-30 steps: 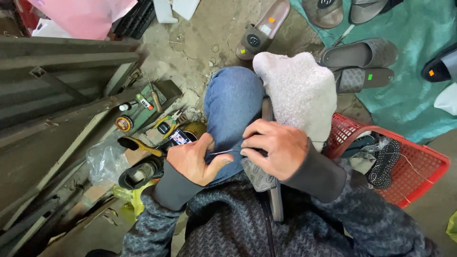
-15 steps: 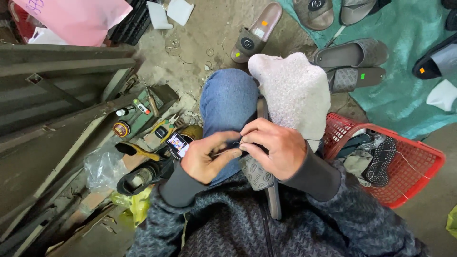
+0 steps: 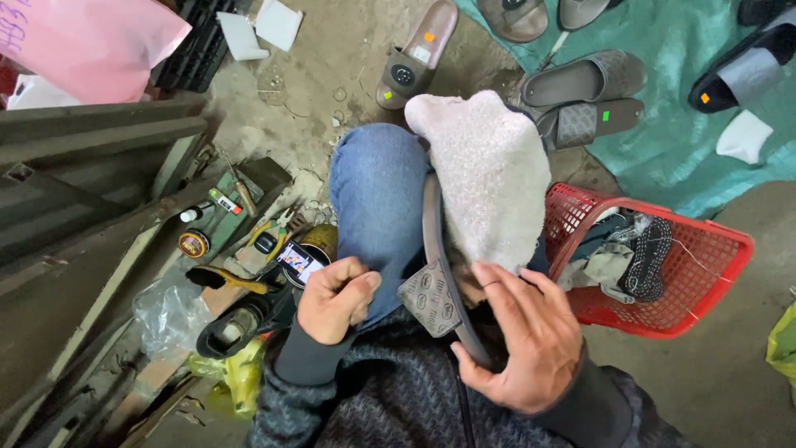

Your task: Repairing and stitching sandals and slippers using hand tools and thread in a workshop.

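A grey patterned slide sandal [image 3: 433, 282] stands on edge between my knees, its sole to the left. A whitish fluffy cloth [image 3: 489, 174] lies over my right knee beside it. My right hand [image 3: 518, 340] cups the sandal's heel end from the right, fingers spread along it. My left hand [image 3: 332, 299] rests on my blue-jeaned left knee [image 3: 377, 199], fingers pinched together; whether they hold something thin is too small to tell.
A red plastic basket [image 3: 705, 282] with cloth and thread sits at my right. Several sandals [image 3: 580, 79] lie on a green tarp [image 3: 663, 141] ahead. Tools, a small tin [image 3: 194, 243] and a phone [image 3: 298, 261] are scattered at left by dark planks [image 3: 91, 158].
Both hands were together on the sandal at my knee. Now they have parted: the left has drawn back leftward, and the right has slid down to the heel end.
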